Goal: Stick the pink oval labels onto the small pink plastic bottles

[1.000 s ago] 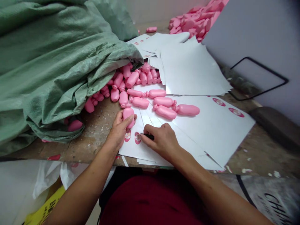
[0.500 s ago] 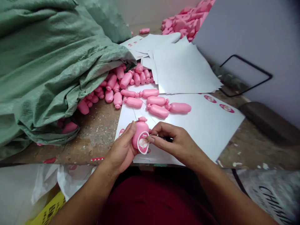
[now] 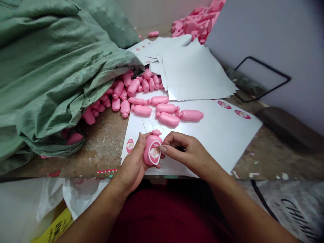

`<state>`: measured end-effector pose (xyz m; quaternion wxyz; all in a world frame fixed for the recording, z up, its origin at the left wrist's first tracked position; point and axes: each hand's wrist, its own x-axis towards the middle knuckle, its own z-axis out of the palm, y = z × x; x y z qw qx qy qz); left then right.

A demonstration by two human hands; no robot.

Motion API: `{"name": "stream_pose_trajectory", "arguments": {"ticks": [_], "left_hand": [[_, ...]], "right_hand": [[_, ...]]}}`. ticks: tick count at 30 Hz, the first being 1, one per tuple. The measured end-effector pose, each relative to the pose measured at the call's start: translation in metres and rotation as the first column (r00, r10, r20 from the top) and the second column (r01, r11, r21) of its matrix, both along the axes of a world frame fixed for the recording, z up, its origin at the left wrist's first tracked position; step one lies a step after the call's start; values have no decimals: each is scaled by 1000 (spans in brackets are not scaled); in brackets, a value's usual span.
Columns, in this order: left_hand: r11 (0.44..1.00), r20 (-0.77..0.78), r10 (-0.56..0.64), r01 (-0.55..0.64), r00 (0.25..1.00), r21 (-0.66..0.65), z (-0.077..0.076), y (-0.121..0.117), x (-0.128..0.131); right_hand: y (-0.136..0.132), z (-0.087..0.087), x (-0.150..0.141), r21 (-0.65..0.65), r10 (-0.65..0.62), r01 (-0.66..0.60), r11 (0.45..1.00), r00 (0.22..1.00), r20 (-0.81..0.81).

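Upright in my left hand (image 3: pixel 133 163) is a small pink plastic bottle (image 3: pixel 147 156) with a knobbed top, its sides gripped between thumb and fingers. An oval pink-and-white label sticker (image 3: pixel 154 154) with "BABY" lettering lies on its front. My right hand (image 3: pixel 188 152) pinches at the sticker's upper right edge, thumb and forefinger touching it. Something dark shows beneath the curled right fingers; what it is I cannot make out. Just beyond the hands, several pink bottles (image 3: pixel 167 119) lie on white sticker sheets (image 3: pixel 202 141).
At left, a green woven sack (image 3: pixel 83 57) spills pink bottles (image 3: pixel 125 108) onto the worn table (image 3: pixel 103 141). White sheets (image 3: pixel 197 74) are stacked behind. A pink pile (image 3: pixel 194 25) stands at the back. To the right are a grey-white panel (image 3: pixel 273 40) and a black wire frame (image 3: pixel 268 71).
The sticker now lies flatter on the bottle, its lower tip no longer hanging off. My right thumb stays at its edge. The view has shifted slightly.
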<state>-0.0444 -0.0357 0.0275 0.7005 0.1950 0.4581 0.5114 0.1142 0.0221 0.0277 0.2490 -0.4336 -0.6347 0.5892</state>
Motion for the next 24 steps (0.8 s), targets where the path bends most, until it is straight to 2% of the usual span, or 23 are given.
{"name": "stream_pose_trajectory", "arguments": {"ticks": [17,21,24], "left_hand": [[1000,-45,-5,5,999,-7,-3,-1,-2],[1000,-57,-31,32,998,1,-1,-2,-2],[998,-58,-57,56,997,-8,1,-2,-2]], "right_hand": [[3,-8,0,15,7,-7,1000,1000,1],[1,-5,-1,68,0,-4,998,998,62],[1,-1,0,170,-13,-12,985,989,147]]}}
